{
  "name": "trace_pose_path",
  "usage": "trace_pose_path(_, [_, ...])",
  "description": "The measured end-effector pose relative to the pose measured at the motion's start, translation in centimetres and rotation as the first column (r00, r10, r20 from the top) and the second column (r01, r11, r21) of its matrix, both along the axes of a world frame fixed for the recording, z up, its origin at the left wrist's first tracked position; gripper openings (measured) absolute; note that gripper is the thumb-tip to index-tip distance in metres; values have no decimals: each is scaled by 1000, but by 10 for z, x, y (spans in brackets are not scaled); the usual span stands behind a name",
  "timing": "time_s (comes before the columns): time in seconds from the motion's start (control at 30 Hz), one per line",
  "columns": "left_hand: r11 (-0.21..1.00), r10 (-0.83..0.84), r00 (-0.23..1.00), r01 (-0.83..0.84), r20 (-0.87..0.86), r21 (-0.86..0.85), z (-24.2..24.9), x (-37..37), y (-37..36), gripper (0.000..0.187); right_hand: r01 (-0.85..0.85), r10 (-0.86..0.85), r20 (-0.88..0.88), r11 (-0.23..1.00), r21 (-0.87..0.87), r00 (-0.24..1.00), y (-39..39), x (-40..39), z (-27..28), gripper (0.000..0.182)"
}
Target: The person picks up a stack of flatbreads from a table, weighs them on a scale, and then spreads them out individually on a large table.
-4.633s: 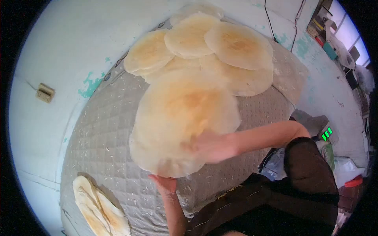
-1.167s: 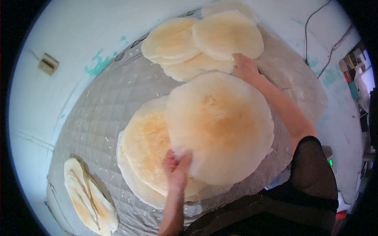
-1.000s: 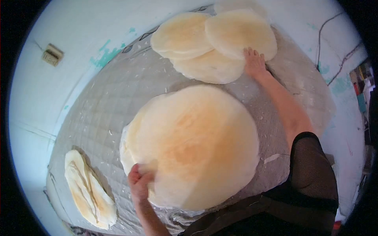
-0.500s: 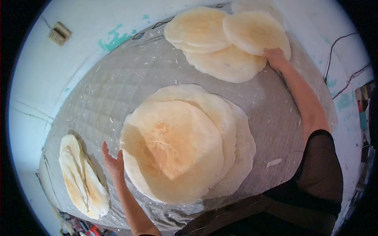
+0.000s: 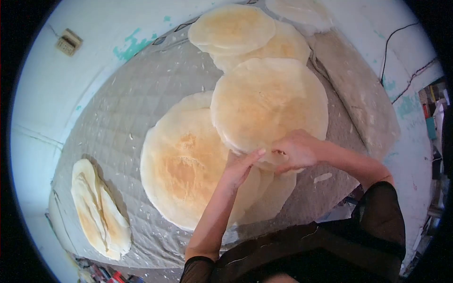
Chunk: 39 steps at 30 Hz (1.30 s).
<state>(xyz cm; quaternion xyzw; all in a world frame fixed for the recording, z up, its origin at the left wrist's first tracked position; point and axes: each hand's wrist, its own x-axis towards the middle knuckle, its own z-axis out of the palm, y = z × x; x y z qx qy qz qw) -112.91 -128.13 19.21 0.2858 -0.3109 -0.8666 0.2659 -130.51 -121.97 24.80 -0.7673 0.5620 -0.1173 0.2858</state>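
Observation:
Both hands are at the near edge of a large round flatbread, pale with light-brown toasting. My left hand grips that edge, thumb on top and the other fingers hidden beneath. Just to its right, my right hand is closed with curled fingers on the same edge. The held flatbread overlaps a stack of flatbreads in the middle of the padded grey cover. Behind it, more flatbreads overlap one another near the wall.
A folded flatbread lies at the far left. Grey quilted cloth with scattered crumbs spreads under the breads. A brown folded cloth runs along the right side, near a white wall with a socket.
My right hand has brought a flatbread from the back pile toward the central stack. My left hand has moved right from beside the stack and taken hold of its edge.

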Motion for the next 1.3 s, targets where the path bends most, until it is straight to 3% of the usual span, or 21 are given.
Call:
trace_pose_path(0.1, [999, 50, 997, -50, -62, -5, -10, 4, 7, 50, 104, -108, -46, 991, -79, 993, 13, -4, -20, 16])
trace_pose_path(0.17, [991, 129, 991, -127, -45, 43, -18, 7, 11, 43, 253, -242, -350, 967, -15, 905, 12, -17, -10, 19])
trace_pose_path(0.23, [969, 216, 976, -217, 20, 115, -21, 7, 10, 36, 407, -458, -304, 887, -218, 836, 0, -39, 32, 22])
trace_pose_path(0.27, [966, 240, 971, -241, 25, 96, -16, 11, 14, 34, 411, -429, -65, 893, -184, 901, -11, -66, 55, 18])
trace_pose_path(0.33, [955, 290, 956, -292, 35, 61, -4, 25, 23, 30, 471, -570, -258, 807, -356, 780, -33, -95, 119, 11])
trace_pose_path(0.37, [952, 296, 954, -298, 47, 71, 0, 37, 27, 30, 495, -552, -47, 779, -384, 832, -39, -113, 137, 14])
trace_pose_path(0.43, [946, 307, 949, -313, 68, 87, 7, 71, 35, 31, 429, -582, -121, 710, -559, 804, -41, -88, 191, 18])
trace_pose_path(0.53, [961, 252, 937, -272, 240, 53, 0, 130, 48, 35, 14, -370, -288, 634, -773, 883, -42, -31, 197, 12])
trace_pose_path(0.6, [941, 326, 865, -335, 382, -46, -16, 170, 53, 38, -200, -342, -472, 597, -777, 813, -40, 21, 176, 7])
trace_pose_path(0.63, [915, 398, 806, -387, 439, -118, -23, 191, 52, 41, -117, -261, -437, 734, -669, 861, -35, 47, 163, 13])
trace_pose_path(0.67, [847, 523, 731, -393, 438, -357, -25, 205, 49, 44, -93, -19, -159, 736, -670, 987, -36, 57, 128, 14])
trace_pose_path(0.7, [721, 682, 529, -366, 506, -589, -28, 218, 43, 45, -167, -54, -433, 874, -456, 900, -32, 89, 119, 22])
trace_pose_path(0.73, [610, 784, 405, -354, 471, -709, -4, 215, 37, 44, -214, 97, -433, 949, -232, 896, -34, 109, 97, 33])
trace_pose_path(0.8, [457, 868, 398, -409, 296, -790, 21, 210, 20, 44, -259, 281, 8, 896, -359, 960, -24, 131, 42, 45])
trace_pose_path(0.9, [221, 885, 371, 201, 283, -954, 59, 180, 3, 50, -195, 256, 234, 948, -253, 938, -47, 117, 33, 52])
trace_pose_path(0.97, [213, 821, 328, 582, 466, -785, 69, 147, -10, 61, 54, -39, 68, 969, -241, 997, -92, 84, 17, 45])
trace_pose_path(1.0, [211, 791, 287, 701, 541, -681, 61, 130, -17, 67, 209, -185, 110, 936, -285, 977, -114, 60, 8, 33])
trace_pose_path(1.03, [203, 759, 233, 803, 608, -560, 47, 116, -22, 72, 322, -330, 24, 897, -302, 944, -134, 39, 5, 25])
trace_pose_path(1.07, [220, 710, 233, 823, 664, -524, 29, 108, -25, 75, 322, -398, -53, 807, -494, 916, -159, 11, -17, 23])
trace_pose_path(1.23, [268, 578, 218, 860, 787, -435, -9, 99, -31, 86, 393, -645, -412, 740, -546, 643, -238, -64, -73, 42])
trace_pose_path(1.3, [265, 568, 200, 874, 798, -407, -12, 98, -34, 86, 273, -661, -437, 693, -667, 610, -251, -75, -88, 45])
